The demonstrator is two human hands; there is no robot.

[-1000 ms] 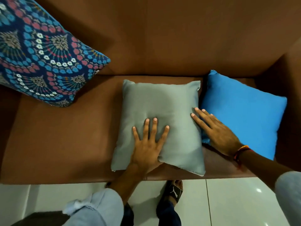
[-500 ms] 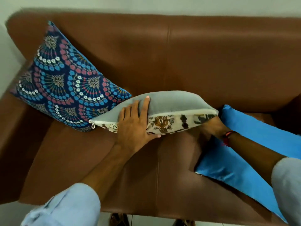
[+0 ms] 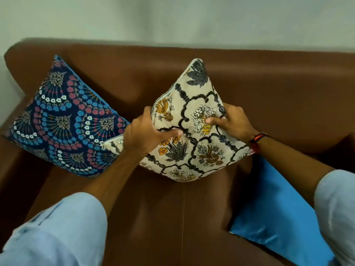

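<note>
I hold a cream cushion [image 3: 192, 96] with a black, grey and orange flower print, tilted like a diamond above the seat of the brown sofa [image 3: 269, 93]. My left hand [image 3: 146, 131] grips its left edge, thumb pressed into the front. My right hand [image 3: 230, 121] grips its right edge, thumb on the printed face, a red and black band on the wrist. The cushion's lower corner hangs just over the seat. Its grey back is hidden.
A dark blue cushion [image 3: 63, 121] with a fan-shaped flower pattern leans in the sofa's left corner, touching the held cushion. A plain blue cushion [image 3: 269, 217] lies flat on the seat at the right, under my right forearm. A pale wall [image 3: 172, 20] rises behind.
The cushion lay grey side up on the seat. Both hands lifted it, turned it over, and now it stands upright with the printed face toward me.
</note>
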